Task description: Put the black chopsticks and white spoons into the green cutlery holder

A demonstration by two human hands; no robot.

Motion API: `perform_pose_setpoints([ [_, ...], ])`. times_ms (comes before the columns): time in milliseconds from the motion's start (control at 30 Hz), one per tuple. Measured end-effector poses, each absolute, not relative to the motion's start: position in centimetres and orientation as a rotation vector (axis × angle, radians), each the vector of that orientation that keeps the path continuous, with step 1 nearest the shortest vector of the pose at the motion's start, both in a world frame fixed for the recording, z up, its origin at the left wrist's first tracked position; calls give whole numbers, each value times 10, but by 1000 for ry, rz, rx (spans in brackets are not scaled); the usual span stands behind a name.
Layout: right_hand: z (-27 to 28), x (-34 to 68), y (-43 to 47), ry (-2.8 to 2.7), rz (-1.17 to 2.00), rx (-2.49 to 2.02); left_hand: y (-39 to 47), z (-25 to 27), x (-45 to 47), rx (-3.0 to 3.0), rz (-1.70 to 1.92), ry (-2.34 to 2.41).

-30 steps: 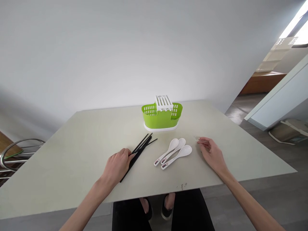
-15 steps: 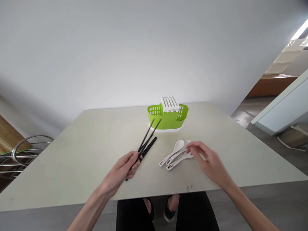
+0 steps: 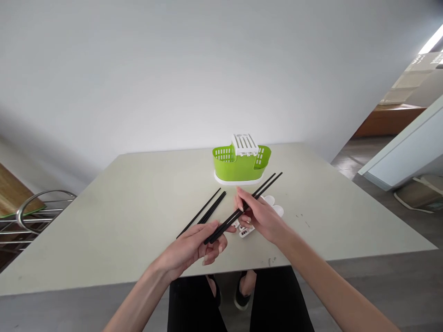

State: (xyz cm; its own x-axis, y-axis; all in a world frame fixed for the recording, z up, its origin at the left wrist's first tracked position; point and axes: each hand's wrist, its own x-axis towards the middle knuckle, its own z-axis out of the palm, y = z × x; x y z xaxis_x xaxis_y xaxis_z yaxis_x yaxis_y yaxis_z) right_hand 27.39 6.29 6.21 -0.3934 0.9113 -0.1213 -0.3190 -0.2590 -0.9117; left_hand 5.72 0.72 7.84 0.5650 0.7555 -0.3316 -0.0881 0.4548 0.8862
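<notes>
Legs under the bench edge: the person's black-clad legs [image 3: 194,302] and dark shoes, nearest the viewer.
Left hand [image 3: 212,235]: palm turned partly up, thumb and fingers closed around the near ends of two black chopsticks.
Held chopsticks [image 3: 228,224]: a pair, raised above the bench and spanning both hands. Their long axes run diagonally, almost parallel, from near left to far right; the far tips point away from the person.
Right hand [image 3: 258,212]: thumb and fingers pinching the same pair around mid-length.
White spoons [image 3: 278,210]: lying behind and below the right hand, partly hidden, bowls toward the far right, printed handles toward the person.
Loose chopstick [image 3: 198,213]: black, flat on the bench [image 3: 148,198], slanting far right.
Chopstick bundle [image 3: 213,207]: just right of it, slanting similarly; number unclear.
Green basket [image 3: 238,171]: upright farther back, with a white slotted top and white base.
Wall [image 3: 207,69]: pale, behind everything.
</notes>
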Motion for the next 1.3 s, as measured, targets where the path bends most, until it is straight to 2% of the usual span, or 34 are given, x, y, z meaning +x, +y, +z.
perform_pose_setpoints([
  [300,75,275,74,-1069,1726,-841,9,84,60,969,686,735],
  [1033,75,275,67,-1214,1700,-848,6,86,73,1179,512,851],
  [1300,71,278,51,-1428,1785,-842,14,105,54,1565,310,1000],
])
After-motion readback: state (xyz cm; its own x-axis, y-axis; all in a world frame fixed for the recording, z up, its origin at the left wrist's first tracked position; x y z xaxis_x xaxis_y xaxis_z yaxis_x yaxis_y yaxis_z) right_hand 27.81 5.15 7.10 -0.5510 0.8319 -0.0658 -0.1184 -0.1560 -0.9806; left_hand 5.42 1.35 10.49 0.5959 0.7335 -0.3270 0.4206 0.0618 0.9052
